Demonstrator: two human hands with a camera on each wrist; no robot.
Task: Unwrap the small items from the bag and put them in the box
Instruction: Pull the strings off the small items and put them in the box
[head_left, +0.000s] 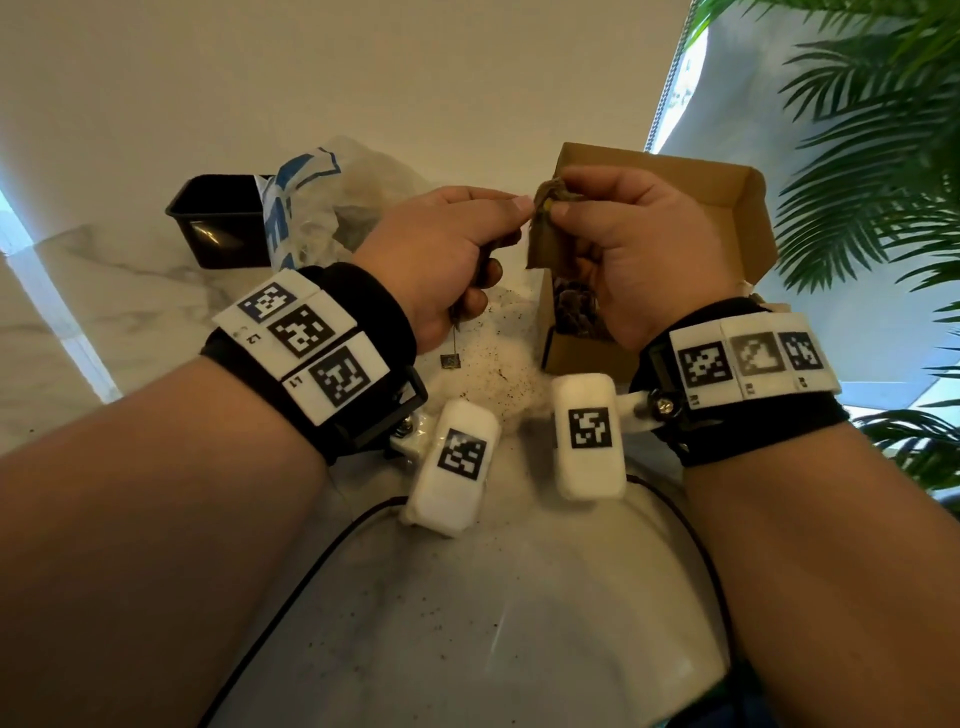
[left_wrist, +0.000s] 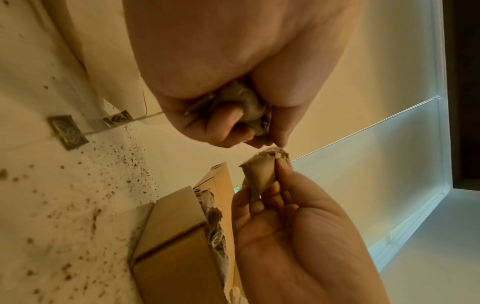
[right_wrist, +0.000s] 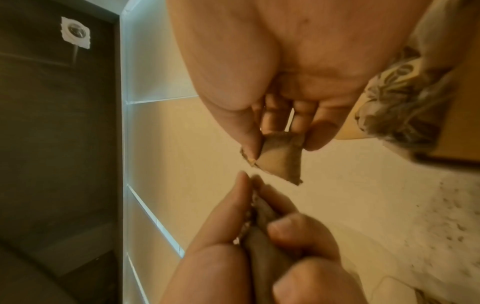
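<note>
My right hand (head_left: 563, 202) pinches a small brown paper packet (head_left: 543, 234) by its torn top edge, held up in front of the open cardboard box (head_left: 727, 187). In the wrist views the packet (left_wrist: 262, 174) (right_wrist: 280, 160) hangs between thumb and fingers. My left hand (head_left: 511, 208) grips a crumpled grey-brown wad (left_wrist: 241, 102) (right_wrist: 262, 236) in its curled fingers, and its thumb and forefinger reach to the packet's top. A thin string with a small square tag (head_left: 450, 360) dangles below this hand. The clear plastic bag (head_left: 322, 202) with blue print lies behind.
A black square tub (head_left: 218, 223) stands at the back left beside the bag. Dark crumbs (head_left: 498, 364) are scattered on the white marble table (head_left: 104, 291) under my hands. The box holds patterned items (head_left: 574, 306). A palm plant (head_left: 883, 156) fills the right side.
</note>
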